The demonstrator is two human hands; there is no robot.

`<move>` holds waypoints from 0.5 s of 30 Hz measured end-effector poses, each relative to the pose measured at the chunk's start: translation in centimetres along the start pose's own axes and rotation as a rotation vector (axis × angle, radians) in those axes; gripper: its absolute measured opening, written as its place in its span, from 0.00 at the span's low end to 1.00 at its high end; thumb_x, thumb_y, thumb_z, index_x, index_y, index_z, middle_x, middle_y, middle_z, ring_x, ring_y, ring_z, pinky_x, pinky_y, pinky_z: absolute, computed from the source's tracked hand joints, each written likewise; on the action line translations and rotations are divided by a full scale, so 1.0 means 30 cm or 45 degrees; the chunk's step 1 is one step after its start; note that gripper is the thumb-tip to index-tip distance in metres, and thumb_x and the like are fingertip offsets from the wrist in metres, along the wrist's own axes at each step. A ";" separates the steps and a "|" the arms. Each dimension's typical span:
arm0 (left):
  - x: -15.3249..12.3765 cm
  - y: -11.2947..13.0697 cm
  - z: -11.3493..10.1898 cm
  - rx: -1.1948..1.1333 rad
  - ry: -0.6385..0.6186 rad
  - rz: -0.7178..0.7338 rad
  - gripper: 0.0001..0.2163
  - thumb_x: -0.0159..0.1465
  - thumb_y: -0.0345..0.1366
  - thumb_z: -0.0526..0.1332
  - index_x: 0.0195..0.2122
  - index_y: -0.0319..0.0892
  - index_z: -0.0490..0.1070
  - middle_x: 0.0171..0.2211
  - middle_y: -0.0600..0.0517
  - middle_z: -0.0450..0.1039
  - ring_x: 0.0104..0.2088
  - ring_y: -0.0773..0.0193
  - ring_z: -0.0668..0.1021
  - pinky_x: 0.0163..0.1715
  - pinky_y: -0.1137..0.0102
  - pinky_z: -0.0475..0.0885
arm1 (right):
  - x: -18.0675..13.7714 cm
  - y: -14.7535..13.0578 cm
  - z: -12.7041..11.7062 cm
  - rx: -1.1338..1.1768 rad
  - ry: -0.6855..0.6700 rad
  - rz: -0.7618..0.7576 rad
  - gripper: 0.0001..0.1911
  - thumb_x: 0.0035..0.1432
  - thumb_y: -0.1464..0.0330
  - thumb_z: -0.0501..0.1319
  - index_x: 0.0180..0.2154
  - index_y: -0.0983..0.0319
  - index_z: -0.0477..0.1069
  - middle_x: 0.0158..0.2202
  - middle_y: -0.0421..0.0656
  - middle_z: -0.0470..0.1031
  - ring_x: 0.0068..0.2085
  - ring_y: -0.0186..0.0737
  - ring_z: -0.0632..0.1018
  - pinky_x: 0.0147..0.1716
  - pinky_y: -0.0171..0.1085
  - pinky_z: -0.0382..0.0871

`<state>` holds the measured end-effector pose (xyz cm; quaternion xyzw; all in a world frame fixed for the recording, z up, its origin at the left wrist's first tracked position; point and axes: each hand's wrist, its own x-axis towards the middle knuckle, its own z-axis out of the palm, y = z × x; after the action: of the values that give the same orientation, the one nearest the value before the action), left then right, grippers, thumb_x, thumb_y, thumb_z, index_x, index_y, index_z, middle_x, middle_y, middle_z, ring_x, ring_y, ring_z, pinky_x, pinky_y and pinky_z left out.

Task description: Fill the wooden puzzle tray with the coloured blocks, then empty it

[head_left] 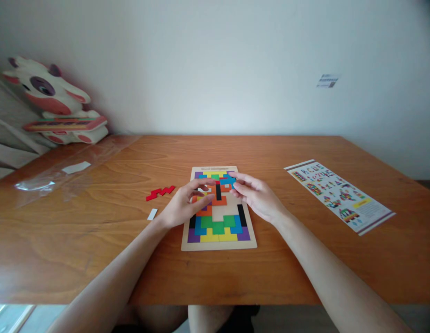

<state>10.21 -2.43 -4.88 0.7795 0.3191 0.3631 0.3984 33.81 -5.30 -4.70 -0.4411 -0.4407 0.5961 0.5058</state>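
A wooden puzzle board [218,244] lies on the table before me, filled with several coloured block pieces. My left hand [185,206] rests over the board's left middle, fingers curled with the fingertips on the pieces. My right hand [255,195] reaches in from the right, its fingertips pinching a blue piece [230,180] near the board's top. Two red zigzag pieces [161,192] lie on the table to the left of the board.
A printed instruction sheet [340,194] lies at the right. A small white slip [152,214] sits near my left wrist. Clear plastic wrap [52,178] lies at the far left. A cow-shaped toy [55,104] stands in the back left corner.
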 end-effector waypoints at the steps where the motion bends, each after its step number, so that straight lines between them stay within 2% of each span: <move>1: 0.000 -0.001 0.002 0.037 0.012 -0.002 0.17 0.68 0.41 0.61 0.56 0.46 0.70 0.52 0.46 0.74 0.46 0.61 0.77 0.46 0.62 0.76 | 0.004 -0.002 -0.014 -0.030 0.028 -0.005 0.18 0.58 0.67 0.66 0.51 0.56 0.75 0.37 0.41 0.76 0.37 0.34 0.78 0.45 0.40 0.74; 5: 0.002 0.006 -0.001 0.429 -0.011 0.214 0.12 0.68 0.37 0.60 0.51 0.43 0.74 0.49 0.45 0.77 0.49 0.57 0.77 0.53 0.59 0.72 | 0.013 -0.002 -0.056 -0.355 0.115 -0.039 0.13 0.60 0.67 0.63 0.48 0.59 0.77 0.37 0.43 0.78 0.35 0.36 0.80 0.43 0.41 0.75; 9: 0.005 0.013 0.002 0.653 -0.196 0.439 0.13 0.69 0.35 0.58 0.53 0.43 0.74 0.52 0.45 0.77 0.53 0.55 0.76 0.56 0.57 0.71 | 0.010 -0.003 -0.061 -0.871 0.149 -0.155 0.12 0.61 0.68 0.61 0.46 0.60 0.78 0.37 0.45 0.81 0.32 0.38 0.79 0.36 0.39 0.74; 11: 0.004 0.015 0.006 0.685 -0.294 0.491 0.15 0.70 0.36 0.57 0.56 0.45 0.72 0.54 0.45 0.76 0.55 0.55 0.75 0.58 0.55 0.69 | 0.006 -0.003 -0.053 -1.045 0.128 -0.197 0.12 0.62 0.67 0.60 0.44 0.59 0.80 0.35 0.44 0.82 0.31 0.39 0.79 0.35 0.40 0.72; 15: -0.002 0.014 0.013 0.731 -0.399 0.481 0.18 0.71 0.39 0.55 0.60 0.45 0.69 0.58 0.46 0.73 0.60 0.54 0.72 0.61 0.53 0.67 | 0.002 0.010 -0.036 -1.172 0.089 -0.238 0.11 0.62 0.66 0.61 0.42 0.56 0.81 0.36 0.45 0.82 0.33 0.42 0.79 0.36 0.42 0.71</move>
<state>10.58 -2.83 -4.72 0.9506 0.1937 0.2024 0.1337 34.78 -5.18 -5.24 -0.5978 -0.6797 0.2754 0.3238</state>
